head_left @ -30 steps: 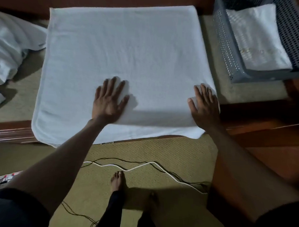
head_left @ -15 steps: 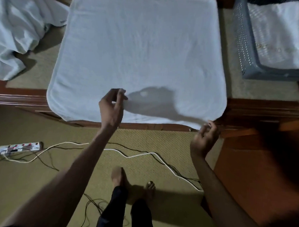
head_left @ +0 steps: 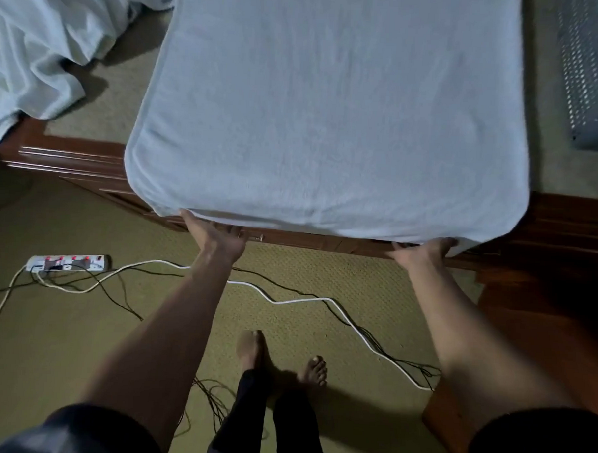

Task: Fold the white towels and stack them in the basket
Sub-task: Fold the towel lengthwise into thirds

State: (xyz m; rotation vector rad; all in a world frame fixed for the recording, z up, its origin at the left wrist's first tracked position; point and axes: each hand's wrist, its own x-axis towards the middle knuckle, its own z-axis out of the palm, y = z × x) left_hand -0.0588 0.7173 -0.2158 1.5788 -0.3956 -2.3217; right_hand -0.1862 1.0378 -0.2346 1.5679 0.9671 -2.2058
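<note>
Head camera: A white towel (head_left: 330, 108) lies spread flat on the cloth-covered counter (head_left: 567, 169), its near edge hanging over the wooden front. The left hand (head_left: 218, 238) and right hand (head_left: 423, 252) meet that near hem with fingers tucked beneath; how tightly either grip closes cannot be told. The grey perforated basket (head_left: 588, 85) sits far right, crumpled white cloth (head_left: 41, 44) far left.

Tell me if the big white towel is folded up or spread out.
Spread out: the towel lies broad and smooth, near edge overhanging the wood, gripped by left hand and right hand. Whether doubled, cannot tell.
</note>
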